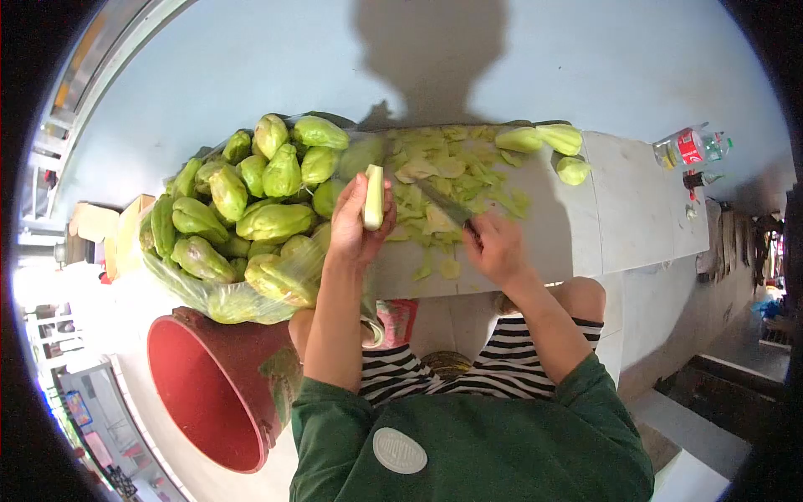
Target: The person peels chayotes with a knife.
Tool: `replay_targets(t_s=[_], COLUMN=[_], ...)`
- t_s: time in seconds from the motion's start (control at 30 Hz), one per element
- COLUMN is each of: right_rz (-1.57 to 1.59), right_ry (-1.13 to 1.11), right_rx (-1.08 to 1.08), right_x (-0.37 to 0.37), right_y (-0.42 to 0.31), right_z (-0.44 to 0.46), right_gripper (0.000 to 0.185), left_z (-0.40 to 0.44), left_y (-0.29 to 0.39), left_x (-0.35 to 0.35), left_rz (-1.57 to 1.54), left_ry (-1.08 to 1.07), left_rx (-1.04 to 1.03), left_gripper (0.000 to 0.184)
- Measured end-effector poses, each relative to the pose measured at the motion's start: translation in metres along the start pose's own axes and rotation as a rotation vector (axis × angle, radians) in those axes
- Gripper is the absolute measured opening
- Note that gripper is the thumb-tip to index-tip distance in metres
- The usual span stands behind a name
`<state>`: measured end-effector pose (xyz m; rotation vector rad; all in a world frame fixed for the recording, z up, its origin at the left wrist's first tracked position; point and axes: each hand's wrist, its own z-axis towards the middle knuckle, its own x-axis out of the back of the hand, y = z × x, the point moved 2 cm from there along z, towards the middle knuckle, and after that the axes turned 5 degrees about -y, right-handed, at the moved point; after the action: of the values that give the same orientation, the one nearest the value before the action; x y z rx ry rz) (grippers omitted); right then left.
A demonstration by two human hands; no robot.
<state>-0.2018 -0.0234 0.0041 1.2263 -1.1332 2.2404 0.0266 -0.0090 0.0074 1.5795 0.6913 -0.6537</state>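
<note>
My left hand (358, 224) holds a pale, peeled piece of chayote (374, 197) upright, its fingers wrapped round it. To the right, my right hand (496, 248) grips the handle of a knife (446, 203), whose blade points up and left over green peelings (435, 167). The peelings lie scattered on the tiled counter (619, 201) beyond and between my hands. A large heap of green chayotes (276, 219) in a clear plastic bag is left of my left hand. A few peeled chayotes (559, 139) lie at the right of the peelings.
A red bin (201, 393) stands below the counter at the left. Plastic bottles (693, 148) lie at the counter's far right, against the wall. My knees in striped shorts (510, 356) are close to the front edge. Cardboard (125, 234) is behind the bag.
</note>
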Motion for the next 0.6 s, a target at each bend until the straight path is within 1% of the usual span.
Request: replay_targets(t_s=[0.03,0.07,0.1,0.13,0.17,0.2,0.23,0.3,0.47,0.53,0.57,0.6], right_rz=[-0.09,-0.092,-0.082,-0.072,-0.073,-0.055,-0.037,-0.02,0.021,0.069,0.069,0.043], right_ry=[0.014,0.015,0.07,0.124,0.123,0.139,0.156,0.167,0.15,0.172,0.171,0.096], right_rx=[0.147,0.142,0.243,0.345,0.339,0.372,0.406,0.405,0.424,0.45,0.449,0.336], right_x=[0.001,0.002,0.009,0.013,0.014,0.015,0.015,0.016,0.02,0.021,0.02,0.017], right_y=[-0.002,-0.001,-0.009,-0.013,-0.013,-0.012,-0.012,-0.011,-0.015,-0.016,-0.016,-0.015], right_z=[-0.004,-0.006,-0.005,-0.004,-0.004,-0.004,-0.004,-0.003,0.001,0.001,0.001,0.002], right_gripper=[0.023,0.023,0.029,0.036,0.036,0.039,0.043,0.044,0.045,0.04,0.04,0.034], left_z=[0.001,-0.001,0.0,0.001,0.002,0.004,0.005,0.006,0.006,0.007,0.008,0.008], left_y=[0.0,0.001,-0.002,-0.005,-0.007,-0.01,-0.012,-0.013,-0.013,-0.012,-0.01,-0.007], left_x=[-0.002,-0.006,-0.008,-0.009,-0.009,-0.007,-0.003,0.001,0.0,0.003,0.003,0.002], left_rz=[0.082,0.136,0.137,0.261,0.383,0.403,0.401,0.509,0.579,0.595,0.692,0.787], left_ry=[0.062,0.075,0.073,0.1,0.126,0.082,0.081,-0.035,-0.055,-0.071,-0.1,-0.131], left_rx=[0.006,-0.003,0.002,0.0,0.0,-0.008,-0.005,0.013,-0.024,-0.037,-0.101,-0.165], left_gripper=[0.038,0.031,0.031,0.03,0.03,0.03,0.03,0.029,0.03,0.03,0.029,0.027])
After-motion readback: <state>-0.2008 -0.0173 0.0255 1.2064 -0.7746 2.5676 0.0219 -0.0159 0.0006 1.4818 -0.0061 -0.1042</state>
